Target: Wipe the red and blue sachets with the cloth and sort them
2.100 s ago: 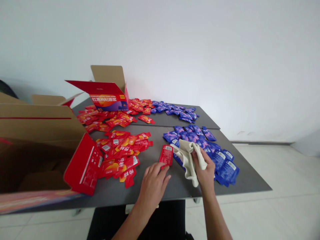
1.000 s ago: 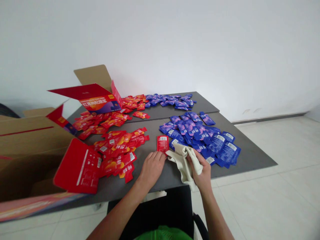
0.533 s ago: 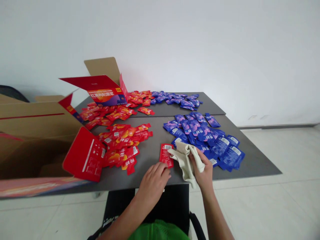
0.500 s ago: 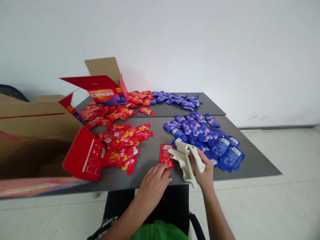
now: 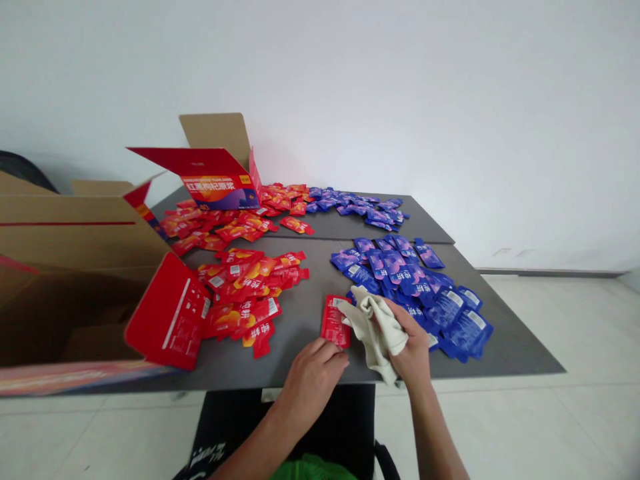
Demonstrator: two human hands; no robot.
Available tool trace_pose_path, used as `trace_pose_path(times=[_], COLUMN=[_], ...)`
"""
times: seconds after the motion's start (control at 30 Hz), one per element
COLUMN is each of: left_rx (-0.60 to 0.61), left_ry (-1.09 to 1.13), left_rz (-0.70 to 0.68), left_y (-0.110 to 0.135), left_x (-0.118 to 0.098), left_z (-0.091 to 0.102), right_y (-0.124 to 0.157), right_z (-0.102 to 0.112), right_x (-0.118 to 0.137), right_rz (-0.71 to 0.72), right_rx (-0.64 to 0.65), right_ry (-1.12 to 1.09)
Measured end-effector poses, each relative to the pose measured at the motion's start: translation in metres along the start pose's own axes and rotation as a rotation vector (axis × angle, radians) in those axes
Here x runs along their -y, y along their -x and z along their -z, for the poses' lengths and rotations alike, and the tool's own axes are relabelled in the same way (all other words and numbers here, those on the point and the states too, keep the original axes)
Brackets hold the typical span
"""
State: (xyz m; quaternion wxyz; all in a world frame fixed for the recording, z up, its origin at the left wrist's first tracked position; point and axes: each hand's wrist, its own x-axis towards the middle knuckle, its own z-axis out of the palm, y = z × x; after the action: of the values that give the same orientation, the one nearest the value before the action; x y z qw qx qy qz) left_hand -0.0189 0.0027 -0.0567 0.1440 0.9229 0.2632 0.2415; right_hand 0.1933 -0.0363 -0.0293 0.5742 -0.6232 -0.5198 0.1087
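My left hand rests on the grey table, fingers slightly curled and holding nothing, right at the lower edge of a flat red sachet. My right hand grips a crumpled beige cloth, which touches the sachet's right side. Just beyond the cloth lies a heap of blue sachets. A heap of red sachets lies to the left of my hands.
A large open cardboard carton with a red flap overhangs the table's left side. A smaller open box stands at the back among more red sachets; blue sachets lie behind. The table's near edge runs just past my hands.
The view has shifted slightly, moving the table lower in the picture. My left hand sits a little further right against the red sachet, and my right hand still holds the cloth.
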Motion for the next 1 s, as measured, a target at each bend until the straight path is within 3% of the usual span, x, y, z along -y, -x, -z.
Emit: trace_pose_path(times=[0.17,0.33,0.5,0.77,1.0], left_rx=[-0.007,-0.025,-0.052,-0.041,-0.084], left_ry=[-0.005,0.016,0.119,0.191,0.145], left_rz=[-0.028,-0.069,-0.001,0.042,0.026], left_y=[-0.002,0.001,0.007,0.012,0.02], left_x=[0.001,0.007,0.007,0.008,0.007], left_z=[0.0,-0.004,-0.002,0.004,0.016], right_y=[0.014,0.038,0.055,0.049,0.036], right_z=[-0.021,-0.032,-0.03,-0.026,-0.037], right_x=[0.004,0.004,0.007,0.015,0.031], right_rz=[0.027,0.007,-0.004,-0.123,-0.159], right_rx=[0.163,0.161,0.181,0.319,0.474], right_ry=[0.035,0.06,0.106,0.095,-0.005])
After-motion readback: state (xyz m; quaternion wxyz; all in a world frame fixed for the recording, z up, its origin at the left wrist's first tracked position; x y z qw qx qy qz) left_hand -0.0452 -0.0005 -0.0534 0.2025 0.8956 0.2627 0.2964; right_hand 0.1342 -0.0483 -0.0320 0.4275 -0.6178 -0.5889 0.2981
